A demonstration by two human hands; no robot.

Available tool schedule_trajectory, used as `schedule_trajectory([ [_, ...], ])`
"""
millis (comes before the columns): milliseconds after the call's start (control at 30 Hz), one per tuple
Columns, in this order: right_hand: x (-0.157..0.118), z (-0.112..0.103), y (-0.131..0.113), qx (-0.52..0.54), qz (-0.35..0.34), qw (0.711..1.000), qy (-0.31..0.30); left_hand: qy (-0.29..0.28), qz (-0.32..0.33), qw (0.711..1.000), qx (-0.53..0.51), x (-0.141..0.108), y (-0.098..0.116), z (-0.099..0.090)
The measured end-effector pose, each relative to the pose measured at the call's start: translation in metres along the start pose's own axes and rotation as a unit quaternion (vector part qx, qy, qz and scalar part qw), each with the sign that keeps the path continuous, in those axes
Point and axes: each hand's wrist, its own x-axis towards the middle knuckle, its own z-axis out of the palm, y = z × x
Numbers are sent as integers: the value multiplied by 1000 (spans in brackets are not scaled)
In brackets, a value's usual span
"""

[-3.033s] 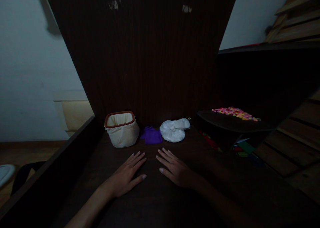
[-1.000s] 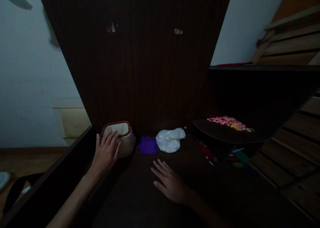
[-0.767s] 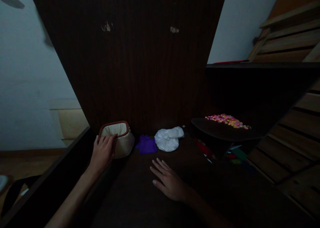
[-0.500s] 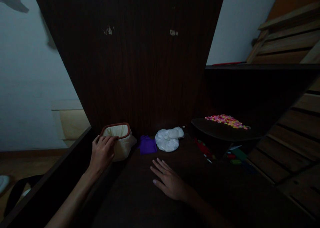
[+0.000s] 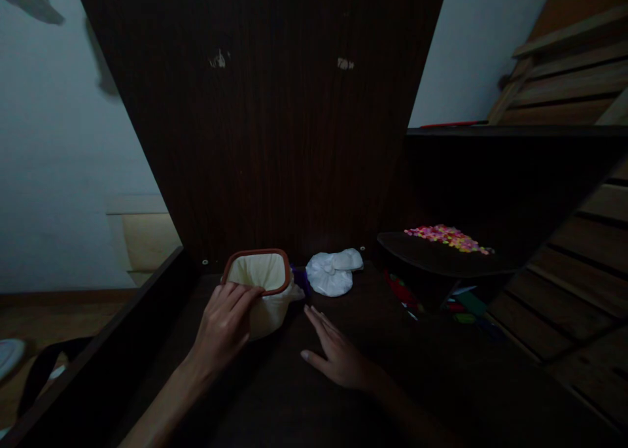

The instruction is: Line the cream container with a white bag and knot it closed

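Note:
My left hand [image 5: 226, 317] grips the near edge of a small bin [image 5: 267, 314] with a brown rim and a pale liner bag. The bin stands upright on the dark wooden surface [image 5: 289, 396]. To its right, my right hand [image 5: 336, 353] is held low over the surface, thumb apart from the fingers, with nothing in it. Behind that hand lies a knotted white plastic bag [image 5: 330, 276]. A purple cloth [image 5: 301, 280] shows between bin and white bag, partly hidden by the bin.
Pink and yellow petal-like pieces [image 5: 449, 237] lie on a low corner shelf [image 5: 417, 255] at the right. Red and green items [image 5: 468, 302] sit beneath it. A raised dark side board [image 5: 98, 350] runs along the left. A tall dark panel [image 5: 284, 140] stands behind.
The bin has moved right with my left hand, covering much of the purple cloth. My right hand's fingers have drawn closer together and turned slightly.

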Motion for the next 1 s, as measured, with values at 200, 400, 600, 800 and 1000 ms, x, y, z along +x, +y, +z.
schedule_trajectory([
  [200,-2,12,9,99,45,991,78,6,26,997,-75,0,43,5],
  [400,-1,9,11,174,-55,973,141,1,24,989,-145,1,76,10],
  [600,-1,10,17,259,-71,951,155,-7,21,986,-166,-1,86,12],
  [800,-3,7,13,241,-61,957,151,-16,6,981,-193,1,87,9],
  [1000,-2,13,17,157,-81,963,202,-49,-27,977,-205,5,92,5],
])
